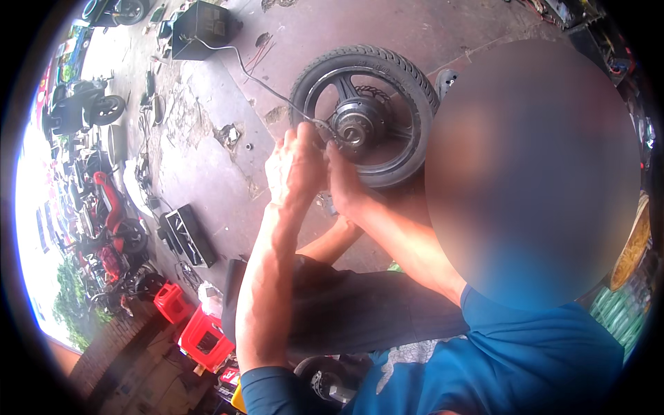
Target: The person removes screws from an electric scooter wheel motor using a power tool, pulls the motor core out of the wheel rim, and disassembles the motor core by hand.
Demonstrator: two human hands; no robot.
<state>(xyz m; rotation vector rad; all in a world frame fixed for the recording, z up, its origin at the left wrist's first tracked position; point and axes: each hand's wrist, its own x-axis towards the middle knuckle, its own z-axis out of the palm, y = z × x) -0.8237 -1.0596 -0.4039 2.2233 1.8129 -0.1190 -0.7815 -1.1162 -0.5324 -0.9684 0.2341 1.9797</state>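
Note:
A wheel [411, 79] with a dark tire lies on the ground ahead, a hub motor [360, 124] at its middle. Close to the hub's near left side, a thin grey cable [252, 77] runs in under my fingers. My left hand [296, 162] is closed around the cable, back of the hand up and fingertips mostly hidden. Just to its right, my right hand [339, 173] is closed too, with its thumb raised against the cable near the hub. The exact spot where both hands meet is hard to make out.
The cable leads to a black box [200, 31] at the far left. An open black toolbox [187, 235] and red plastic stools [207, 339] stand to the left, parked scooters [76, 107] beyond. A large blurred area [532, 166] covers the right. Below my forearms is a bent, dark-trousered leg [373, 304].

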